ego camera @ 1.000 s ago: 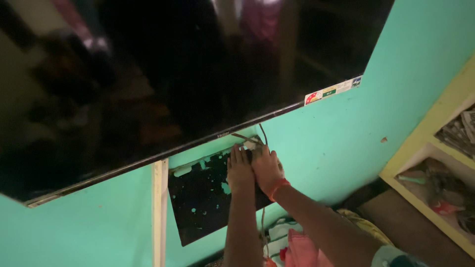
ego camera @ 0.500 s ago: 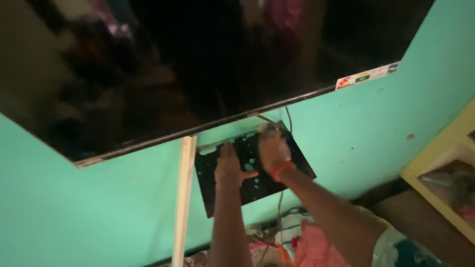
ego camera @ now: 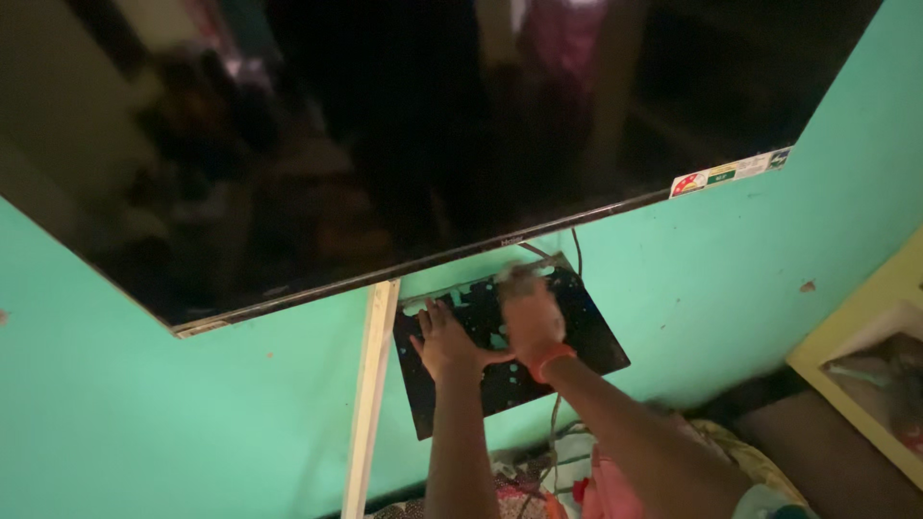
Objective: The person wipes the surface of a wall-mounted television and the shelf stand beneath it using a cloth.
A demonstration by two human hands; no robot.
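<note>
A large dark flat screen [ego camera: 404,144] hangs on a turquoise wall [ego camera: 144,423]. Just below its lower edge is a black board [ego camera: 586,332] speckled with turquoise, fixed to the wall. My left hand [ego camera: 444,341] lies flat on the board with fingers spread. My right hand [ego camera: 529,312], with an orange band at the wrist, reaches up to the board's top edge where thin cables [ego camera: 575,245] run down from behind the screen; it is blurred and whether it grips anything cannot be told.
A pale vertical strip [ego camera: 370,404] runs down the wall left of the board. A yellow shelf unit [ego camera: 865,356] with clutter stands at the right. Cloth and cables [ego camera: 567,476] lie on the floor below. A coloured sticker [ego camera: 731,173] marks the screen's lower right corner.
My left hand has slid down from the board's top and spread flat on it. My right hand stays near the top edge by the cables. The view has shifted left.
</note>
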